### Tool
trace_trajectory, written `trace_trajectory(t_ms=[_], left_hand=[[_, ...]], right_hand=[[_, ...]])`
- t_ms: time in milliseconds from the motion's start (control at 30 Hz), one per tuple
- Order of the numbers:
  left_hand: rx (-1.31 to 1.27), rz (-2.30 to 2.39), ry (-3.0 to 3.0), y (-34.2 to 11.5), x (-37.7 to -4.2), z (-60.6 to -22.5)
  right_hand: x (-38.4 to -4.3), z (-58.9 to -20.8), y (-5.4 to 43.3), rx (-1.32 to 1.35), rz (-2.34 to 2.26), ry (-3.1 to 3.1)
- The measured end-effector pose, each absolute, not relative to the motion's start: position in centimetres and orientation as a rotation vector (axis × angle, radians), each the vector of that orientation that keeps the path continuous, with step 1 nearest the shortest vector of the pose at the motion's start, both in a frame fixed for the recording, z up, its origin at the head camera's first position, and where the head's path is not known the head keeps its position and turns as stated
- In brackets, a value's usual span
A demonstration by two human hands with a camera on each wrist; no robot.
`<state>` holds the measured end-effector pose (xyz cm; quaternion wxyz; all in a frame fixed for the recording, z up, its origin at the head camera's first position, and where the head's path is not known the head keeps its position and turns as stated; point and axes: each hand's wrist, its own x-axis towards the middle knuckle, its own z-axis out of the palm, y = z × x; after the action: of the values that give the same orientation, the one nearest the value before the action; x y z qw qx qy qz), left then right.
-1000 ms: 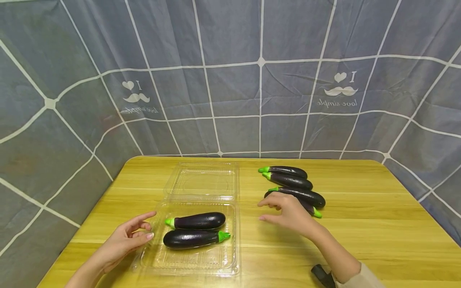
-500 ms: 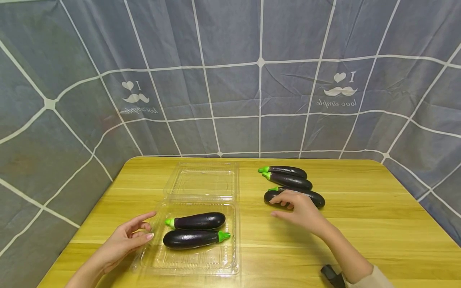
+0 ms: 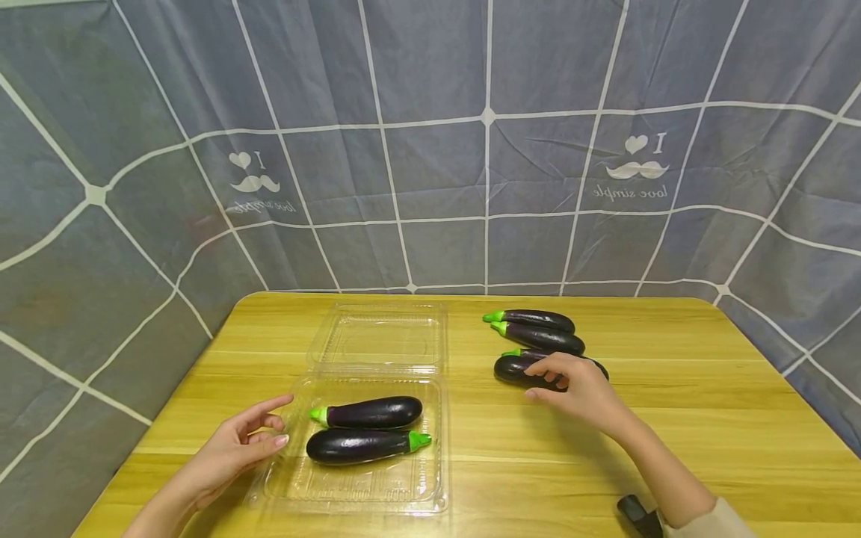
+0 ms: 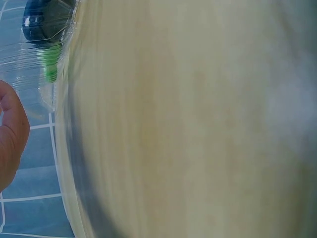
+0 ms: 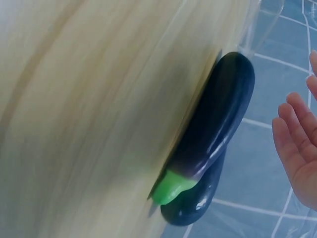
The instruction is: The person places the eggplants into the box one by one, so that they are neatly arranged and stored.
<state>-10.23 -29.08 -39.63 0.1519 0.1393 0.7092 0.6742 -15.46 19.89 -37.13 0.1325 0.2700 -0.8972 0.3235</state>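
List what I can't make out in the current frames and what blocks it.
1. Head view: the stem end of the nearest eggplant in the right-hand group, hidden behind the right hand.
2. Head view: the lower end of the black object, cut off by the bottom edge.
3. Left wrist view: most of the left hand, cut off by the left edge.
4. Left wrist view: the tabletop grain toward the right, blurred.
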Motion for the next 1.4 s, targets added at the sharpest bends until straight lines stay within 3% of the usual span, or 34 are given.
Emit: trace_trajectory(t_ms=[367, 1400], left_hand=[[0.408, 1.95, 2.016, -29.0, -10.3, -39.6], [0.397, 1.927, 2.041, -29.2, -10.1, -39.7]], right_hand=[[-16.5, -37.5, 21.4, 0.617, 0.965, -2.694], [-18.2, -38.9, 21.4, 0.565, 0.801, -2.679]])
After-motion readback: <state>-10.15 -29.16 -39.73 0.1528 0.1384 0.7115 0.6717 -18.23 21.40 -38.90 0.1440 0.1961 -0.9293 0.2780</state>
